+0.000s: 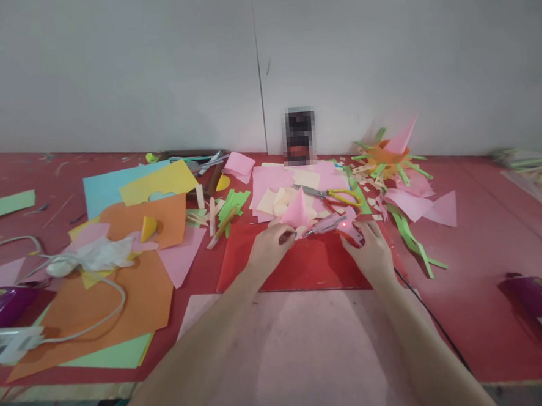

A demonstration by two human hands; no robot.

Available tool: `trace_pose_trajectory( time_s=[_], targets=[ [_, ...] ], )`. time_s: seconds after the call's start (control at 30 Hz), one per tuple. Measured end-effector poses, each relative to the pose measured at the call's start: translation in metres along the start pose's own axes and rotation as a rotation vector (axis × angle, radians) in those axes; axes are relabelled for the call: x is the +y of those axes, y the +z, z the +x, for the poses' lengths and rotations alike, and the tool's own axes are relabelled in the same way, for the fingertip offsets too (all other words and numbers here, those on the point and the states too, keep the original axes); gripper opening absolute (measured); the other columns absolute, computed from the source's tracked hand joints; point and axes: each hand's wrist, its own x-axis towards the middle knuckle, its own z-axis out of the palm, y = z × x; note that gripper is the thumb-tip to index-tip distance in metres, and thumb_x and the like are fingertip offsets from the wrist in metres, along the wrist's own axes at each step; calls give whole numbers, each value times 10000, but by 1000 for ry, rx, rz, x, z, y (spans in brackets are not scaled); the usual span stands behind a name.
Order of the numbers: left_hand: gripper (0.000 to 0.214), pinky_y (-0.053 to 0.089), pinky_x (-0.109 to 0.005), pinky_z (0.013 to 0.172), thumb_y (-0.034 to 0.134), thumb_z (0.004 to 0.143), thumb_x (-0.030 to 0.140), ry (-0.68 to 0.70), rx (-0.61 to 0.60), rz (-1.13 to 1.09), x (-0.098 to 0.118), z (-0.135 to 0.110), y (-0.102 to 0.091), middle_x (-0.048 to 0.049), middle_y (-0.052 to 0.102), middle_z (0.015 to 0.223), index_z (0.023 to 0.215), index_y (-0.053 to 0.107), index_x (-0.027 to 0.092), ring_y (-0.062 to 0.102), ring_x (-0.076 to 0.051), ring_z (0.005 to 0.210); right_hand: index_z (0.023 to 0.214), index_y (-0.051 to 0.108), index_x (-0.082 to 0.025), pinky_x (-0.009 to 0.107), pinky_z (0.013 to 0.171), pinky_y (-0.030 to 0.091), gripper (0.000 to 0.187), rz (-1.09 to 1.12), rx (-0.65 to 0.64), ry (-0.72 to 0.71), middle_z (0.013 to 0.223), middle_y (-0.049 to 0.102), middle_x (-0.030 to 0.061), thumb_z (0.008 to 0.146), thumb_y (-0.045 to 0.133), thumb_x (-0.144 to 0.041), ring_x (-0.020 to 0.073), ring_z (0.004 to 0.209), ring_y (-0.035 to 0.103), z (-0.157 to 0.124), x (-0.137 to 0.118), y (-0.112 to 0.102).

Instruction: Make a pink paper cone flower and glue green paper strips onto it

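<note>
The work in hand is with a pink paper cone (298, 210), which stands above the red board (303, 271), near the middle of the worktop (478, 288). As I judge, the shaping of this cone is mostly done, because its pointed top is already formed. The gluing seems to be the present step: the nozzle of the pink glue gun (343, 223) points to the lower edge of the cone, and a red light glows on its body. Whether glue is already on the paper, or the seam is closed, I cannot tell. No green strips are seen attached to this cone, so any joining with other parts appears not yet done. At the right, an orange paper piece (390, 151) with green strips and a pink point looks much more complete. Loose green strips (234, 204) and scissors (344, 195) lie near the work.

Both forearms reach forward from the near edge, and they come closer together toward the cone. The left hand (273, 244) is bent inward, with thumb and fingers almost meeting; they appear to pinch the base of the cone. The right hand (370, 246) is curled around the handle of the glue gun, with its fingers turned to the left.
</note>
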Motion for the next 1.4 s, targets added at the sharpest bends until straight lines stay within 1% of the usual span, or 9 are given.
trace_pose_trajectory(
  time_s=[0.1, 0.4, 0.63, 0.8, 0.97, 1.17, 1.4],
  targets=[
    [100, 398, -197, 602, 539, 814, 262, 3, 1, 12, -1, 0, 0, 24, 646, 783, 784, 623, 216, 579, -109, 698, 975, 569, -209, 283, 590, 457, 265, 11, 1, -4, 991, 594, 63, 761, 542, -363, 175, 781, 593, 0, 2, 0],
    [93, 401, -196, 603, 539, 811, 257, 11, 5, 14, -2, 1, 1, 27, 646, 786, 781, 619, 219, 579, -106, 695, 973, 562, -215, 300, 622, 472, 257, 68, -15, -14, 979, 582, 64, 766, 529, -365, 185, 828, 590, 1, 4, -1],
    [94, 403, -202, 600, 540, 808, 260, 0, 1, 17, -2, 1, 1, 23, 645, 802, 791, 624, 222, 584, -112, 700, 969, 565, -223, 303, 621, 473, 246, 61, -19, -9, 978, 583, 63, 766, 533, -358, 186, 812, 592, 1, 3, -2],
    [105, 412, -202, 612, 529, 812, 271, 2, -23, -5, -3, 1, 1, 21, 643, 789, 784, 618, 223, 587, -118, 720, 969, 572, -214, 290, 602, 465, 256, 18, -14, 22, 991, 591, 64, 758, 550, -358, 182, 790, 598, 1, 1, -5],
    [119, 400, -197, 601, 519, 816, 276, 5, -18, -3, -2, 1, 0, 20, 638, 795, 776, 615, 219, 581, -112, 717, 977, 575, -218, 287, 597, 459, 268, -4, -8, 39, 991, 592, 65, 754, 548, -364, 182, 785, 594, 1, 2, -5],
    [122, 393, -204, 590, 519, 814, 281, -5, -33, 6, 1, 1, -3, 17, 638, 791, 773, 612, 215, 573, -111, 691, 930, 577, -202, 301, 643, 472, 262, 92, 29, 66, 943, 579, 68, 737, 557, -379, 182, 796, 578, 2, 2, -6],
    [127, 400, -207, 594, 510, 826, 278, 7, -45, 11, 1, 1, -3, 12, 639, 792, 788, 613, 213, 580, -119, 723, 948, 570, -218, 304, 626, 460, 276, 25, 5, 139, 1015, 581, 62, 734, 550, -391, 188, 805, 594, 2, 1, -6]
  ],
)
